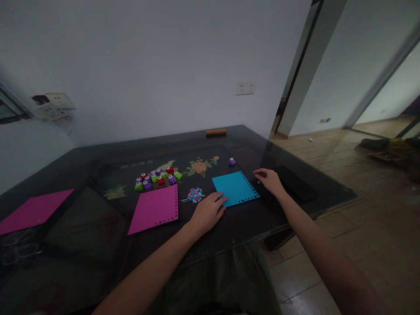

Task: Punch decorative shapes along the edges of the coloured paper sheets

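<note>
A blue paper sheet with punched holes along its edges lies on the dark table. My left hand rests palm down on the table, its fingertips touching the blue sheet's near left corner. My right hand lies flat on the table just right of the sheet, fingers apart, holding nothing. A small heap of coloured paper bits sits just left of the blue sheet. A single purple punch stands beyond the sheet.
A pink sheet with punched holes lies left of the paper bits, another pink sheet at the far left. Several small coloured punches cluster behind. A black flat object lies by the right edge. An orange bar rests at the back.
</note>
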Demonstrator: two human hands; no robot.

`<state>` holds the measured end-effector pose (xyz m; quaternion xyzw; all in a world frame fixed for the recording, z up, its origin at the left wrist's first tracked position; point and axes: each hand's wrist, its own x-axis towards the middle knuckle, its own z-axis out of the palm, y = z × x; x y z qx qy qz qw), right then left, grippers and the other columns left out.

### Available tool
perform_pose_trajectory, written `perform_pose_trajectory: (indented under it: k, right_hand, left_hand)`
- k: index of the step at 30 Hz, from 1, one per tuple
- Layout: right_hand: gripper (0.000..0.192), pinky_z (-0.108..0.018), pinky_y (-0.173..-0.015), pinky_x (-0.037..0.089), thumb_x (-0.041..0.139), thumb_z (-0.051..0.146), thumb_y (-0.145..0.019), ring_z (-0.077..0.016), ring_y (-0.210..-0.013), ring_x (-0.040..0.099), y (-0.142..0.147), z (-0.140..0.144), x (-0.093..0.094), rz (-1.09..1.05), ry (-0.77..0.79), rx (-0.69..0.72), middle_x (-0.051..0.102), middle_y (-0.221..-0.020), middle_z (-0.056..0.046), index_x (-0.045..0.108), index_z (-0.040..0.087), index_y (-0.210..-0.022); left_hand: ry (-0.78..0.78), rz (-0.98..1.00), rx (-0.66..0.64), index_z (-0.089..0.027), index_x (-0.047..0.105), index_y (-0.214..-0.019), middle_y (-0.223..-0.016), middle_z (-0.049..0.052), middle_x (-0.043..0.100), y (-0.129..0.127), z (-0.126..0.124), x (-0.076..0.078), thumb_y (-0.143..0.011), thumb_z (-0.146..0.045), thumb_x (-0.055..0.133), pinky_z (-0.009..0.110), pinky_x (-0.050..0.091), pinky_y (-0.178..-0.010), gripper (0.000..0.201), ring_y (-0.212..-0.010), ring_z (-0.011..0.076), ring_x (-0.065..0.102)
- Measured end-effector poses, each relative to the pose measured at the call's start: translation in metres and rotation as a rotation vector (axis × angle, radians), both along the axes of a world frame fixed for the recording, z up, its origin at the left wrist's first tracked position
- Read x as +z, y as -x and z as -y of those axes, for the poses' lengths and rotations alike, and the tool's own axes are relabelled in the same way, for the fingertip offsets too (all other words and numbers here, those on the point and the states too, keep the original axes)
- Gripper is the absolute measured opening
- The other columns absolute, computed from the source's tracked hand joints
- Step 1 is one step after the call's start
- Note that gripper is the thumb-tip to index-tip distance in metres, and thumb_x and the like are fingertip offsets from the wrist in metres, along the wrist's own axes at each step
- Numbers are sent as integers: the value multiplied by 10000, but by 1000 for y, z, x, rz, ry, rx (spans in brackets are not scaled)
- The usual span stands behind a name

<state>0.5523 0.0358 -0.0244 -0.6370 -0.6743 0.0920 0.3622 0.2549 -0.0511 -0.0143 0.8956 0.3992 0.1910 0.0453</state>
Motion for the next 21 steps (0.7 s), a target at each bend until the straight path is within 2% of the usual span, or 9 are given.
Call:
perform_pose_trajectory:
  k: [11, 21]
  right_hand:
    - [152, -332, -804, 472, 610, 240, -732, -203, -859, 625, -3, -4, -8, 36, -10, 66, 689, -899, -57, 694, 184, -845]
    - [146, -349, -799, 474, 612, 252, -726, -210, -851, 628, -2, -3, -7, 52, -11, 63, 687, -889, -56, 697, 193, -829]
  left_hand:
    - [-7, -12, -5, -218, 593, -1173, -1263, 76, 573, 0, 0, 0, -881, -243, 488, 358, 405, -1017, 312, -1174, 202, 511]
    - [-3, -5, -12, -213, 588, -1174, -1267, 83, 568, 0, -1, 0, -882, -252, 482, 366, 417, -1004, 312, -1168, 213, 516]
